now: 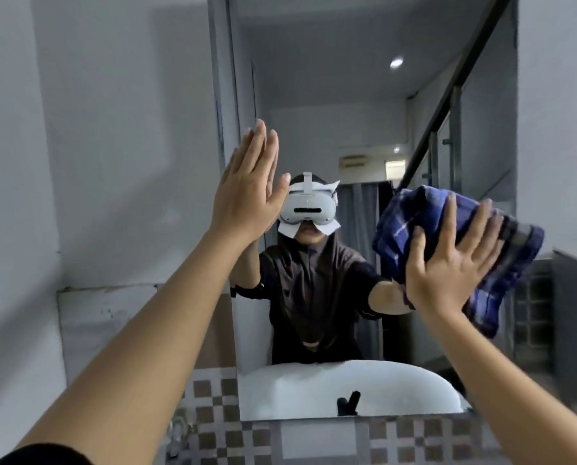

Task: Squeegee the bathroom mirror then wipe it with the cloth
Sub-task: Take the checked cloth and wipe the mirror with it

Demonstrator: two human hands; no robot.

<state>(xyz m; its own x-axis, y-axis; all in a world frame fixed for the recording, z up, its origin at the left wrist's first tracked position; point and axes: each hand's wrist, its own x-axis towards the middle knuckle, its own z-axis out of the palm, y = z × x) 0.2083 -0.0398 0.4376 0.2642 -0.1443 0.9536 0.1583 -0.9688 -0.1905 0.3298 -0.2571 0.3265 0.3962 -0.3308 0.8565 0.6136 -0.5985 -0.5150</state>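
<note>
It's the wiping step: the right hand (448, 263) presses a bunched blue cloth (448, 236) flat against the right side of the mirror (364, 122), fingers spread over it, not clenched, while the left hand (247, 189) rests empty and open-palmed by the mirror's left edge. Next, I'd say, the cloth must sweep across the uncovered glass with steady pressure. One cloth, one mirror, two hands; no squeegee in view.

Glossy glass mirror (364, 112); soft woven checked cloth (414, 213).
</note>
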